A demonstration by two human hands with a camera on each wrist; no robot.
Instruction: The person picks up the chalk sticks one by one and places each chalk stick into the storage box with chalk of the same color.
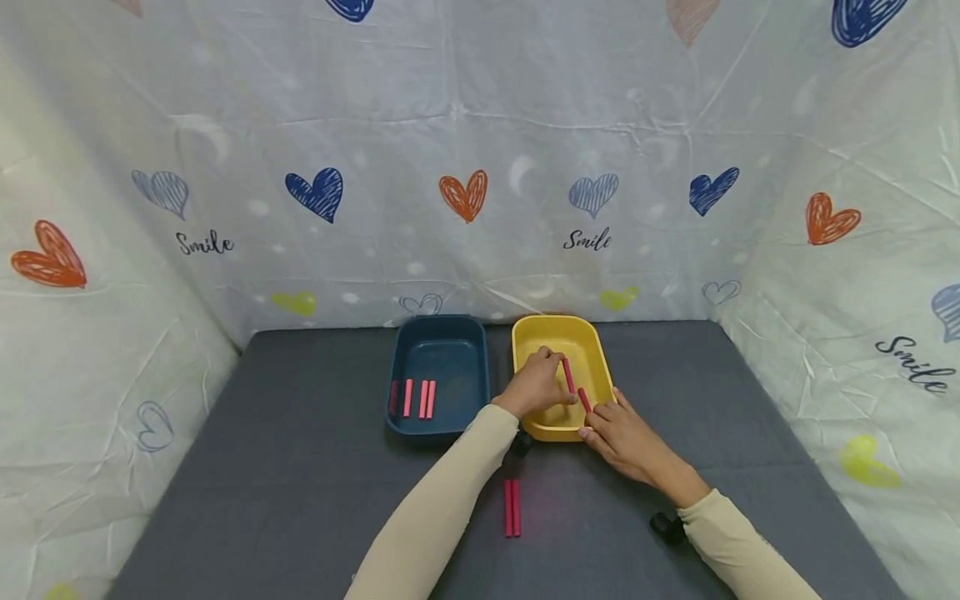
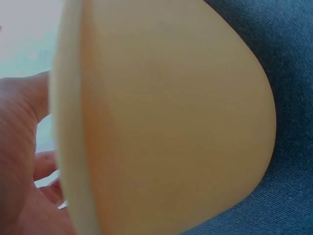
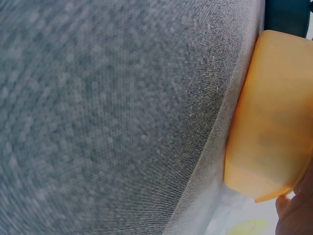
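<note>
In the head view my left hand [image 1: 538, 385] reaches over the yellow tray [image 1: 523, 332]. Its thumb and index finger hold a slim red stick [image 1: 567, 375] by its two ends. My right hand [image 1: 621, 435] lies over the tray's near right corner, fingers close to the rim. It pinches the near end of another red stick [image 1: 583, 399], partly hidden by the fingers. Left of this tray stands a dark blue tray [image 1: 438, 327] with pink sticks [image 1: 427, 400] inside. In the right wrist view, a small part of the right hand [image 3: 299, 208] touches the yellow tray's rim.
Two more red sticks [image 1: 512, 508] lie side by side on the dark grey cloth [image 1: 315, 467], nearer the body. A printed white curtain [image 1: 390, 167] closes off the back and both sides. Pale sleeve fabric [image 2: 171, 107] fills much of the left wrist view.
</note>
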